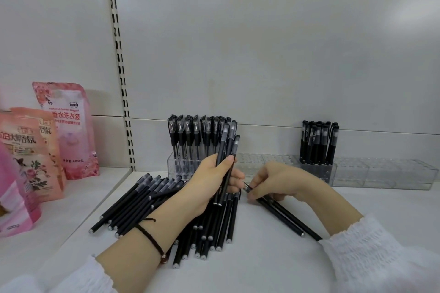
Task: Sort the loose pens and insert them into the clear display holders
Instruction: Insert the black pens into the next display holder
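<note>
Grips pen bunch [226, 147] in left hand [209, 181], pinches two pens [283, 218] w/ right hand [273, 178]; light, stiff, slick: grab mid-barrel.

3 upright pens [226, 150] sit in the left hand [212, 181], 2 flat pens [285, 219] under the right hand [269, 181], and the loose pile [142, 200] runs to approx. 30+, too tangled for an exact count. In the clear holders [381, 173] stand approx. 12 clear-barrel pens [190, 135] and approx. 8 black-barrel pens [316, 143]. Holders look like 4 in a row, seams unclear; pink pouches [64, 131]: 3.
</note>
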